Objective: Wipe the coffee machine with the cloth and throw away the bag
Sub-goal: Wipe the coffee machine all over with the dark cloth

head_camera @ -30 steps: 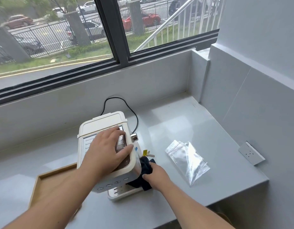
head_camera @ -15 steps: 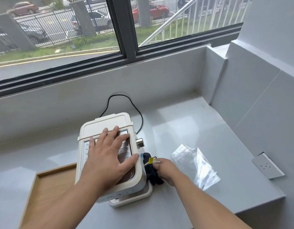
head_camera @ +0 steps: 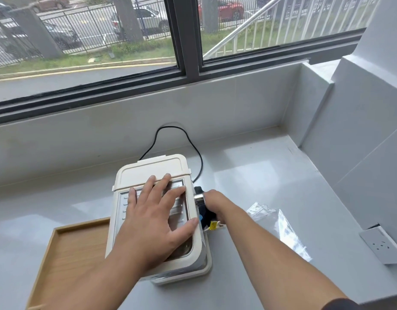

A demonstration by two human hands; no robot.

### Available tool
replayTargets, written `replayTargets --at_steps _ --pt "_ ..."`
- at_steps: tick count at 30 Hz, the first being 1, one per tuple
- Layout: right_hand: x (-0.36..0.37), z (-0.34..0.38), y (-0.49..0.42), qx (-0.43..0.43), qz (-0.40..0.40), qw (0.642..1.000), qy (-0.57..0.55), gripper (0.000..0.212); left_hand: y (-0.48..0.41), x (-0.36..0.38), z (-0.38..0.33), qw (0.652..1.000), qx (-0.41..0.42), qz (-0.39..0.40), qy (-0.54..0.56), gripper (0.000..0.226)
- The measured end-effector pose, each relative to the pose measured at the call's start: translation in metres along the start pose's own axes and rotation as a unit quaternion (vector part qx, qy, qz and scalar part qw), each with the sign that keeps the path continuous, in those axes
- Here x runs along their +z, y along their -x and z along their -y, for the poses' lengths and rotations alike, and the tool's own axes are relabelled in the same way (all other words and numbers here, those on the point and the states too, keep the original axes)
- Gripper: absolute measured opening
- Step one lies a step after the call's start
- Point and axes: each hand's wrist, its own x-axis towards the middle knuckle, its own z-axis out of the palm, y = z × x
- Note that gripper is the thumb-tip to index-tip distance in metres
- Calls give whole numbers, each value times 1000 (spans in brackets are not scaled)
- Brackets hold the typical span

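Note:
The cream coffee machine (head_camera: 148,168) stands on the grey counter (head_camera: 271,180). My left hand (head_camera: 157,211) lies flat on its top, fingers spread, holding it steady. My right hand (head_camera: 213,201) presses a dark cloth (head_camera: 205,214) with a yellow tag against the machine's right side, beside the metal knob (head_camera: 198,196). A clear plastic bag (head_camera: 282,227) lies flat on the counter to the right, partly behind my right forearm.
A wooden tray (head_camera: 65,247) sits left of the machine. A black power cord (head_camera: 170,128) loops to the back wall. A white socket plate (head_camera: 383,245) is on the right wall. The counter's front edge runs at lower right.
My right hand has slid the cloth up and back along the machine's right side, from the lower front to near the knob. My left hand stays flat on top.

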Motion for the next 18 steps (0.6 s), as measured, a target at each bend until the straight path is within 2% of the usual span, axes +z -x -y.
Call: replayTargets --at_steps 5,9,15,18 --pt "6 28 11 -11 -16 1000 -17 35 0 -1 -2 1000 -4 5 -6 81" --pt "4 46 36 -51 2 997 -49 41 0 -2 -4 1000 -8 5 -7 82" --pt "-2 76 82 -138 31 987 -82 24 0 -1 -3 1000 -10 3 -15 84" --pt "-5 84 93 -163 -4 982 -90 11 0 1 -2 1000 -8 -1 -17 83"
